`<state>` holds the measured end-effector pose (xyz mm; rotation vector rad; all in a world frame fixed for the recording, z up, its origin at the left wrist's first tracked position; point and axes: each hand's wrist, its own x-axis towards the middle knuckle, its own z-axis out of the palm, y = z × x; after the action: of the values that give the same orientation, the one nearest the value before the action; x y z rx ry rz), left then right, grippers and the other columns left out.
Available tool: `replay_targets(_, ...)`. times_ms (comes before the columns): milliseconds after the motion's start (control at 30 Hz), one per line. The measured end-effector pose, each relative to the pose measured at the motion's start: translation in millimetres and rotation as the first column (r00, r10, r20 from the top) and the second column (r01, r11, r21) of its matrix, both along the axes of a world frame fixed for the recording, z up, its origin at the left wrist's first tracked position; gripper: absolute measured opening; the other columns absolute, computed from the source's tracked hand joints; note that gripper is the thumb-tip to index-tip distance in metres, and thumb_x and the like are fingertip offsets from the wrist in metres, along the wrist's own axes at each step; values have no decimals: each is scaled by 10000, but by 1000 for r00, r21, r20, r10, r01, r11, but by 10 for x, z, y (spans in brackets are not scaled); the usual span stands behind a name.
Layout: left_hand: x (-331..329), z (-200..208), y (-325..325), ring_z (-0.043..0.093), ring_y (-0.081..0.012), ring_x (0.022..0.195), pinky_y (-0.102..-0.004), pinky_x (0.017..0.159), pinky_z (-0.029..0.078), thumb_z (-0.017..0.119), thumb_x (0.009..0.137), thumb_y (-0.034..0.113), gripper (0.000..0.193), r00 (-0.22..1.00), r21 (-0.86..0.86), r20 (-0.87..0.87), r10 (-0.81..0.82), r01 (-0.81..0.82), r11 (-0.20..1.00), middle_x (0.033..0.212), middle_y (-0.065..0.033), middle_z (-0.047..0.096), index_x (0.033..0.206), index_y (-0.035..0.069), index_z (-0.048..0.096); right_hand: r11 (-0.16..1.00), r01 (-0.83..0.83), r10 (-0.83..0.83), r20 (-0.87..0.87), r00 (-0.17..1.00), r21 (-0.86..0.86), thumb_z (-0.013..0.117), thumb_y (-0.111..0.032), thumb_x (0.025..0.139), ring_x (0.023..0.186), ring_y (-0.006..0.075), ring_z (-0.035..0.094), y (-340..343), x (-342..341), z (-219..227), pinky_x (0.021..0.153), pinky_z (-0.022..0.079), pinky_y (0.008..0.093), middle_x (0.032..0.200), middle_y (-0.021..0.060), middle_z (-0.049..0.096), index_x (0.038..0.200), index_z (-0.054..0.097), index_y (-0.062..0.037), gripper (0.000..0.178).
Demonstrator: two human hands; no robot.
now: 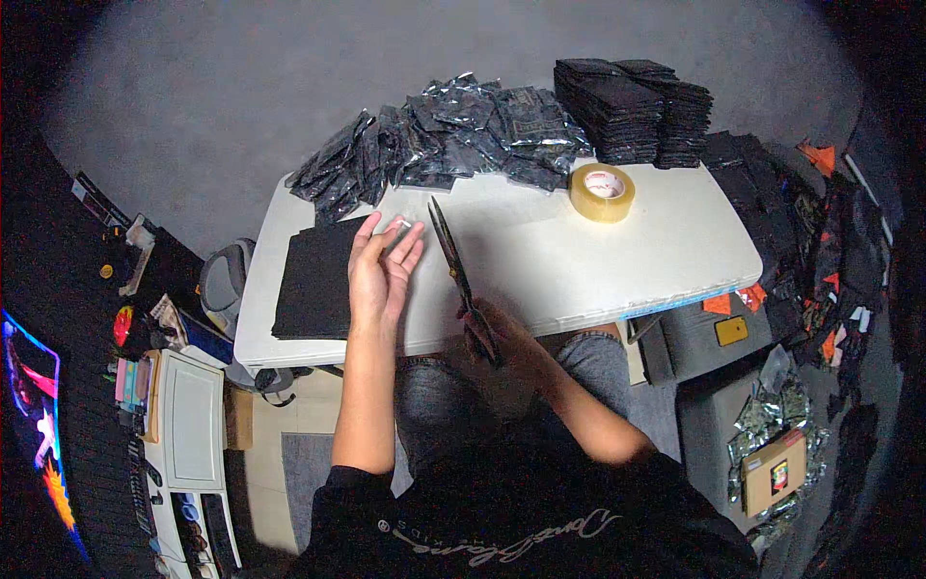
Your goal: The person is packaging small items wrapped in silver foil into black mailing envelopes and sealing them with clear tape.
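My right hand grips a pair of dark scissors by the handles, over the table's near edge. The scissors' long blades point up and away, and look nearly closed. Palm up, my left hand is to the left of the blades, fingers bent. A small clear, shiny strip shows at its fingertips; its exact kind is hard to make out. Beside my left wrist, a flat stack of black fabric pieces lies on the white table. A roll of clear yellowish tape lies farther right.
A heap of black items in shiny clear bags covers the table's far edge. Tall stacks of folded black fabric stand at the far right. A grey box carries a yellow phone-like object. A white cabinet stands at left.
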<state>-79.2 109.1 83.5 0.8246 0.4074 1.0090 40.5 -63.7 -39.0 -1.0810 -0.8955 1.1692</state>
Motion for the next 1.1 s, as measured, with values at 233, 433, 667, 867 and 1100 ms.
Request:
replay_targets(233, 9, 5, -21, 620, -446, 1233, -528, 1015, 531, 557, 969, 59, 571, 1000, -17, -1, -2, 2, 1000, 1369, -236, 550, 1494, 25, 335, 998, 14, -10, -74, 997, 55, 519, -303, 1097, 790, 107, 611, -71, -32, 49, 701, 517, 297, 918, 4, 601, 1247, 589, -94, 267)
replay_targets(433, -7, -2, -17, 615, -445, 1239, -534, 1024, 522, 556, 969, 60, 582, 1000, -14, -2, -6, 6, 1000, 1364, -232, 554, 1502, 23, 325, 1000, -5, 3, 95, 995, 12, 514, -278, 1102, 774, 102, 597, -57, -30, 24, 685, 504, 300, 930, 3, 594, 1261, 572, -91, 252)
replay_targets(667, 6, 6, -29, 577, -438, 1289, -546, 1039, 508, 565, 958, 73, 594, 1000, -23, 1, -14, 14, 1000, 1371, -242, 545, 1502, 14, 333, 994, 60, -80, -229, 970, -92, 513, -299, 1105, 780, 108, 602, -21, -45, -41, 673, 504, 298, 947, 1, 602, 1228, 577, -99, 243)
replay_targets(867, -45, -15, 42, 623, -392, 1203, -497, 955, 550, 573, 961, 98, 567, 1000, -31, -20, -11, 10, 999, 1363, -239, 551, 1486, 31, 368, 990, 96, -108, 118, 987, 105, 502, -295, 1105, 764, 110, 604, -52, -147, 72, 634, 501, 289, 923, 7, 606, 1225, 569, -86, 250)
replay_targets(1100, -63, -65, -36, 533, -359, 1323, -556, 1012, 532, 512, 967, 10, 568, 993, 191, -54, 108, -96, 977, 1520, -164, 419, 1498, 95, 330, 990, 30, -16, 103, 995, -139, 540, -288, 1091, 685, 122, 591, -109, -86, 295, 618, 498, 293, 827, 23, 594, 1177, 568, -101, 207)
